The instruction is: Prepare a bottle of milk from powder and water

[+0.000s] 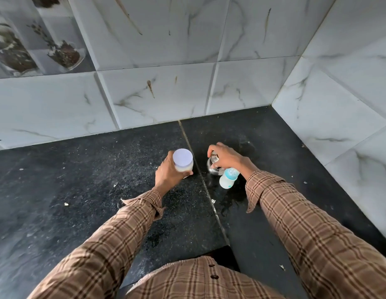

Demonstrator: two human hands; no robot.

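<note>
1. Nearest, two brown-checked sleeves (317, 229) reach out over the black speckled stone desk (80, 190).
2. A small white baby bottle with a pale blue cap (228, 178) stands on the desk, just beside the right wrist.
3. The left hand (168, 175) grips a white-lidded plastic jar of pale powder (183, 162).
4. The right hand (225, 157) curls over a shiny steel cup (213, 167), beyond the bottle.

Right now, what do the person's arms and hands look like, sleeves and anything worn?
Both arms wear long sleeves of a brown plaid shirt with darker brown and pale check lines, with cuffs at the wrists. The left hand and right hand are bare: no gloves, and no rings or watch visible. Dark buttons show down the shirt front.
</note>
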